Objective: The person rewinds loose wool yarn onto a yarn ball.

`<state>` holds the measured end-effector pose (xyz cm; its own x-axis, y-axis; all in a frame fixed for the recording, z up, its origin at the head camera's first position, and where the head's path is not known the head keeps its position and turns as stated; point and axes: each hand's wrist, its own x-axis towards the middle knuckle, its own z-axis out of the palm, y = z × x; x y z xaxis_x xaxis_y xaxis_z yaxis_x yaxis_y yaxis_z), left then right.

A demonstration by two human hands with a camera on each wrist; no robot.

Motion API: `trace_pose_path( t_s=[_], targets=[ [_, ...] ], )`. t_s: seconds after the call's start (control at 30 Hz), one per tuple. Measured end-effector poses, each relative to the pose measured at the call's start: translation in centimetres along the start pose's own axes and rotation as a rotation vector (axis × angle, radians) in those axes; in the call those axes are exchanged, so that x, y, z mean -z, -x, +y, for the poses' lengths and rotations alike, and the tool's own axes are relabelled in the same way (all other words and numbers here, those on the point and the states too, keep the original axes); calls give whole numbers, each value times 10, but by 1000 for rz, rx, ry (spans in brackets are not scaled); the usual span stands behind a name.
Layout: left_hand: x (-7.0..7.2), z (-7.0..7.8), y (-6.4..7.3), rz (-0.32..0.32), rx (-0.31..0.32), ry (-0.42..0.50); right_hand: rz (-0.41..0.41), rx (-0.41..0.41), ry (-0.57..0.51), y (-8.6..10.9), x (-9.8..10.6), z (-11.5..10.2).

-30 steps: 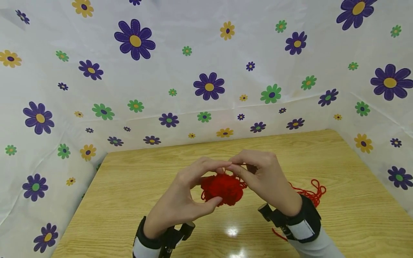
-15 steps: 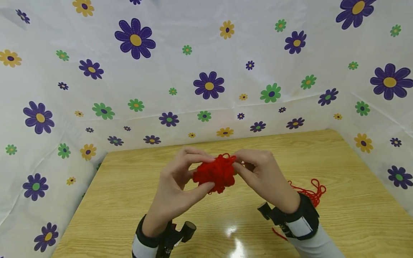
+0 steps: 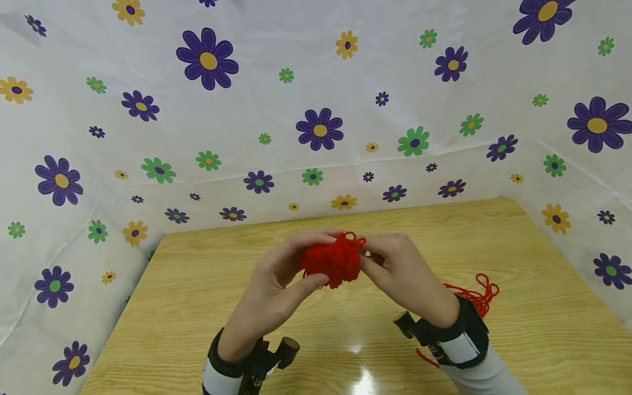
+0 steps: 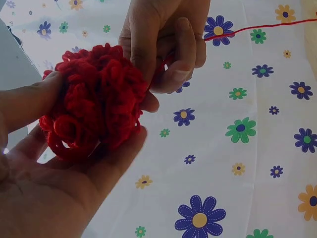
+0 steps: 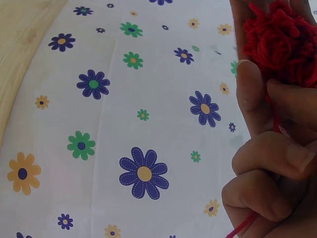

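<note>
A ruffled red crochet piece [image 3: 334, 262], rounded and with small loops at its top, is held above the table at the centre of the head view. My left hand [image 3: 276, 285] grips it from the left, thumb in front and fingers behind. At its right edge my right hand [image 3: 407, 277] has curled fingers, with thumb and forefinger close against the piece. A red yarn strand [image 5: 242, 224] runs through those curled fingers in the right wrist view. The same yarn [image 4: 267, 25] stretches away from the right hand in the left wrist view. The exact pinch is partly hidden.
Loose loops of red yarn [image 3: 481, 299] lie on the wooden table [image 3: 187, 307], right of the right forearm. A short yarn length [image 3: 427, 357] shows beside that forearm. A white flower-printed sheet [image 3: 276, 99] stands behind and at both sides.
The left hand has raised the crochet piece slightly and turned it, and its thumb now presses the front. The right hand's fingers, formerly above the piece, are now at its right edge.
</note>
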<state>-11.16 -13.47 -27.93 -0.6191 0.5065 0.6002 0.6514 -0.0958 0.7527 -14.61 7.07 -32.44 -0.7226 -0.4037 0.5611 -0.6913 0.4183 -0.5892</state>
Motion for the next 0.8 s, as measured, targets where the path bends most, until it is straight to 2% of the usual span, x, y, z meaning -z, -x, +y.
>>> trace_pose_path(
  t_s=[0.23, 0.33, 0.43, 0.63, 0.8],
  targets=[
    [0, 0, 0, -11, -7, -41, -30, 20, 2, -1, 1, -1],
    [-1, 1, -1, -22, -2, -63, -47, -8, -2, -2, 2, -1],
    [-3, 2, -1, -60, 32, -91, -56, -43, -17, -3, 4, 0],
    [-6, 4, -2, -89, 97, -252, -57, -50, -85, -5, 7, 0],
    [-7, 2, -4, -64, 75, -375, -30, -43, -111, -8, 15, -16]
  ],
)
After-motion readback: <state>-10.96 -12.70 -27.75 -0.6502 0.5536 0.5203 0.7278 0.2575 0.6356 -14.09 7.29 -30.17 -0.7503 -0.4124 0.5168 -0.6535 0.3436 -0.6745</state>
